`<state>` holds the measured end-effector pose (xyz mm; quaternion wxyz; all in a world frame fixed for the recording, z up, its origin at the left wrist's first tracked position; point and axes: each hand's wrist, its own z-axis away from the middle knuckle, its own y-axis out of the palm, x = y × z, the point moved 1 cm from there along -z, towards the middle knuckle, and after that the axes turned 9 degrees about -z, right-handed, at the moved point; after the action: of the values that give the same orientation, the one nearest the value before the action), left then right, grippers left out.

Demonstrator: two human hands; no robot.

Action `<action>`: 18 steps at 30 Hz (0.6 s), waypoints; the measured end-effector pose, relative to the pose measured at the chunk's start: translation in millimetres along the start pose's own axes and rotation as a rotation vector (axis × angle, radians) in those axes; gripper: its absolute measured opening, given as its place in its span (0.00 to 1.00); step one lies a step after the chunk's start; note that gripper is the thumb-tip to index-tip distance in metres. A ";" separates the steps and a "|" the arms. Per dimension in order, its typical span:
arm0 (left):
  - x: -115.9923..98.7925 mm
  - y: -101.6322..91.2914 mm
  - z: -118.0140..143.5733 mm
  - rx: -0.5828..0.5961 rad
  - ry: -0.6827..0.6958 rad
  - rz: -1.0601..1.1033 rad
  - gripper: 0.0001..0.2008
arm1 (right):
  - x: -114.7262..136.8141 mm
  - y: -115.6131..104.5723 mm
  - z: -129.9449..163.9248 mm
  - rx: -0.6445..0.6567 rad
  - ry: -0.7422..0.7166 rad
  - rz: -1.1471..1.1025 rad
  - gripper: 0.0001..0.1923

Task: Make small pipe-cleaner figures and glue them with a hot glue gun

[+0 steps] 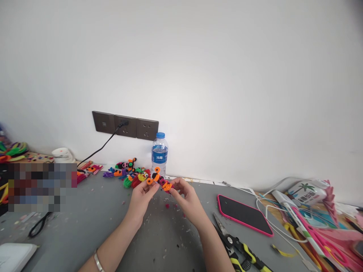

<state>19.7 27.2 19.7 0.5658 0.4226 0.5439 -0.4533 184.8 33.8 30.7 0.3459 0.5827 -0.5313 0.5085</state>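
Note:
Between both hands, just above the grey mat [170, 241], is a small fuzzy pipe-cleaner figure [155, 176] in orange, black and magenta, with round loops at one end. My left hand [141, 198] pinches it near the looped end with thumb and fingertips. On its other end, an orange and magenta part, the thumb and fingers of my right hand [185, 194] are closed. Behind it stands a water bottle [160, 155] with a blue cap. More pipe-cleaner figures [127, 173] lie in a pile left of the bottle.
Pliers [229, 241] and a pink-cased phone [244, 215] lie to the right. Beyond them are a white cable [272, 223], pink scissors [326, 241] and a packet [306, 192]. A black cord [99, 149] runs from the wall socket [124, 125]. A white box [17, 257] sits front left.

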 end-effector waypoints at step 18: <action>-0.5 0.8 0.5 0.021 0.019 -0.032 0.19 | -2.9 0.5 -1.9 -0.036 0.006 -0.019 0.08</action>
<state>20.6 26.9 20.2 0.5488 0.4242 0.5510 -0.4640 184.1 36.3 28.3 0.3628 0.5796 -0.5339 0.4974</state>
